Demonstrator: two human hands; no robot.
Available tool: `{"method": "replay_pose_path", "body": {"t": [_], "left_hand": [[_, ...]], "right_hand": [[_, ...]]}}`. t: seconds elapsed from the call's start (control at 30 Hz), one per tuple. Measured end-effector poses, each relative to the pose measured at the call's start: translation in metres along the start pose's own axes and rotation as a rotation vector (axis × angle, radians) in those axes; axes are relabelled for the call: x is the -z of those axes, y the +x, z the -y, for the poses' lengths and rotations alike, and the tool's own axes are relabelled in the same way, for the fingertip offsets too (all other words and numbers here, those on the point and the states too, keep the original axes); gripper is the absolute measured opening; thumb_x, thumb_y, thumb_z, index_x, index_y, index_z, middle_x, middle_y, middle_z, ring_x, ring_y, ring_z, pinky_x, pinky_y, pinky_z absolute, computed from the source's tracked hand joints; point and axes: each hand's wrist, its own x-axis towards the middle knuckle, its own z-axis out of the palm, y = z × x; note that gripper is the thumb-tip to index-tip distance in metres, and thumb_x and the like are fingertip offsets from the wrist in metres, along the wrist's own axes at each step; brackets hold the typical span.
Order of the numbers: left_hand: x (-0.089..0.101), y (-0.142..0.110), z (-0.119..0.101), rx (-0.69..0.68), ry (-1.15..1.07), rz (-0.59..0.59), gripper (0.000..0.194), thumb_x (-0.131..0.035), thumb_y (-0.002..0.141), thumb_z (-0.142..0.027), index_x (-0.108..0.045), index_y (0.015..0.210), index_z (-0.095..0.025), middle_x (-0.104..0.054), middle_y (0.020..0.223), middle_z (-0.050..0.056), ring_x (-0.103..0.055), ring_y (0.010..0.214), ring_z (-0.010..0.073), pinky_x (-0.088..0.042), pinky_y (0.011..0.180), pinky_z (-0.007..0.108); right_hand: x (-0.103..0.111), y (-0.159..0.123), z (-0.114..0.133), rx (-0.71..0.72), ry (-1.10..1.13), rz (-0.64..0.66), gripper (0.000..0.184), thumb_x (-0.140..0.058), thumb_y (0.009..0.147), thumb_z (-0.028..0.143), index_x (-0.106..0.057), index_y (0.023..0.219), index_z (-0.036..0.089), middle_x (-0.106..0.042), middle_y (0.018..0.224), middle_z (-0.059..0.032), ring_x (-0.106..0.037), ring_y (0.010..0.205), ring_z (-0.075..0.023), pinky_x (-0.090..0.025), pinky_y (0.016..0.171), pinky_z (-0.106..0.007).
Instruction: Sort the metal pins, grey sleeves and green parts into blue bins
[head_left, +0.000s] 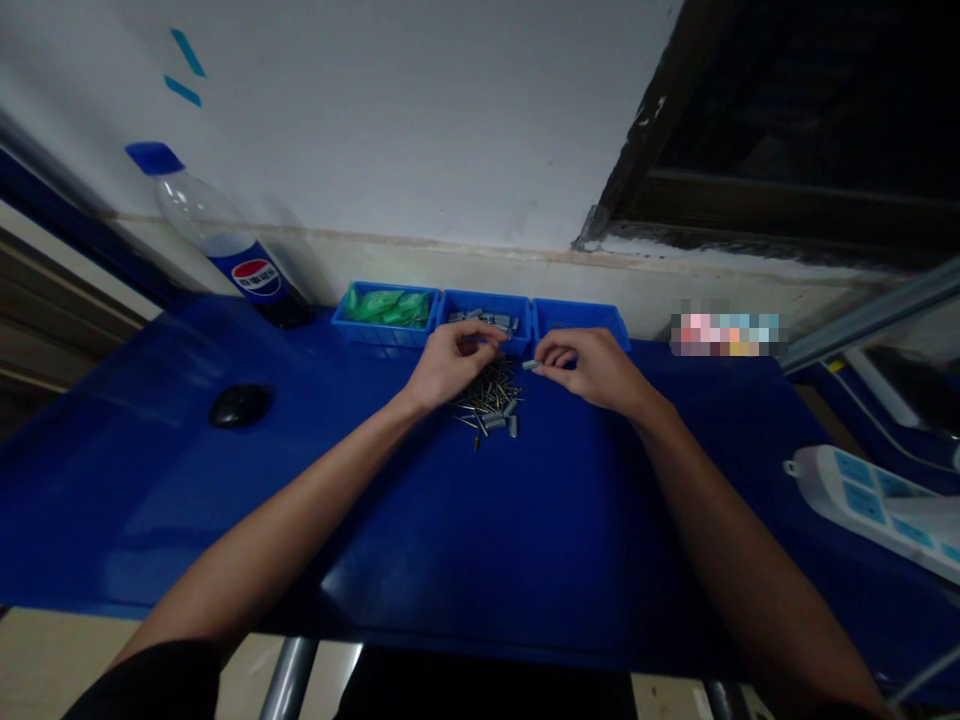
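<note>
A pile of small metal pins and grey sleeves (491, 402) lies on the blue table (465, 540) in front of three blue bins. My left hand (450, 360) rests at the pile's upper left, fingers curled in a pinch; what they hold is too small to make out. My right hand (589, 365) sits at the pile's right, and its fingertips pinch a small grey sleeve (530, 365). The middle bin (487, 322) holds more grey sleeves, just behind my hands.
A left bin (386, 312) holds green bags, and the right bin (581, 320) looks dark inside. A cola bottle (225, 240) leans at the back left. A black round object (240, 405) lies left. A white device (877, 505) sits at the right edge.
</note>
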Motion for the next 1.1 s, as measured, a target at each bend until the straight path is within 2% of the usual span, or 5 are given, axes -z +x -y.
{"method": "replay_pose_path", "body": {"t": [0.23,0.5,0.87,1.0,1.1], "left_hand": [[-0.003,-0.003,-0.005,0.015,-0.073,0.14,0.027,-0.076,0.083,-0.034,-0.077,0.102,-0.015,-0.079,0.096,0.011,-0.074,0.084,0.0199,-0.06,0.083,0.035],[-0.004,-0.003,-0.008,0.1,-0.201,0.108,0.025,-0.083,0.076,-0.033,-0.08,0.094,-0.017,-0.079,0.091,0.008,-0.073,0.082,0.0186,-0.061,0.086,0.037],[0.002,0.004,0.008,0.108,-0.206,-0.23,0.026,-0.086,0.073,-0.028,-0.081,0.096,-0.016,-0.081,0.105,0.009,-0.074,0.1,0.0231,-0.056,0.102,0.043],[0.005,0.006,0.007,0.082,-0.185,-0.227,0.026,-0.084,0.076,-0.029,-0.081,0.097,-0.016,-0.08,0.108,0.01,-0.073,0.105,0.0238,-0.056,0.103,0.041],[0.01,0.006,0.003,0.061,-0.14,-0.145,0.021,-0.081,0.076,-0.027,-0.08,0.093,-0.015,-0.08,0.102,0.009,-0.075,0.097,0.0229,-0.058,0.099,0.04]], "right_hand": [[-0.011,0.0,0.016,-0.005,0.256,-0.182,0.017,-0.079,0.08,0.036,-0.07,0.078,0.023,-0.076,0.09,-0.005,-0.071,0.081,-0.0204,-0.063,0.083,-0.041],[-0.02,0.002,0.017,-0.035,0.376,-0.204,0.021,-0.084,0.075,0.037,-0.069,0.076,0.022,-0.077,0.092,-0.0059,-0.073,0.09,-0.0221,-0.062,0.092,-0.043],[-0.016,0.005,-0.001,-0.082,0.288,-0.161,0.013,-0.078,0.081,0.034,-0.077,0.087,0.023,-0.08,0.097,-0.0066,-0.075,0.088,-0.0233,-0.064,0.092,-0.047],[-0.017,0.004,-0.006,-0.061,0.202,-0.081,0.012,-0.076,0.085,0.034,-0.077,0.088,0.022,-0.079,0.09,-0.0061,-0.074,0.083,-0.0222,-0.064,0.085,-0.043],[-0.016,0.003,-0.01,-0.045,0.128,0.032,0.012,-0.076,0.084,0.032,-0.076,0.09,0.022,-0.076,0.081,-0.0046,-0.072,0.075,-0.0206,-0.062,0.074,-0.038]]}}
